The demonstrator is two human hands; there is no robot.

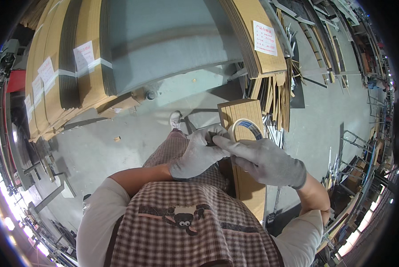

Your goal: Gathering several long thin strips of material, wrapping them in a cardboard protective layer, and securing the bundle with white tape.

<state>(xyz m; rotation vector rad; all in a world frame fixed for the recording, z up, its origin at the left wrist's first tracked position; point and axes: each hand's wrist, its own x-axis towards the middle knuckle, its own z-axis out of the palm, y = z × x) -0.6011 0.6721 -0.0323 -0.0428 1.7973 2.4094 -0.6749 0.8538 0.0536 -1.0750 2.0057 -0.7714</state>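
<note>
Both my hands wear grey gloves and meet in front of my waist. My left hand is closed, with its fingers curled and the thumb side toward the right hand; whatever is pinched there is too small to make out. My right hand is bent around the near side of a roll of pale tape, its index finger reaching across to the left fingertips. The tape roll is tilted, showing its blue and white inner core. Below the hands lies a stack of long tan strips, partly covered by my right hand and the apron.
A large grey-topped table stands ahead. Bundled tan and dark boards with paper labels rest on its left, another labelled bundle on its right. Loose strips stand under that right side. More racks and metal bars line both sides.
</note>
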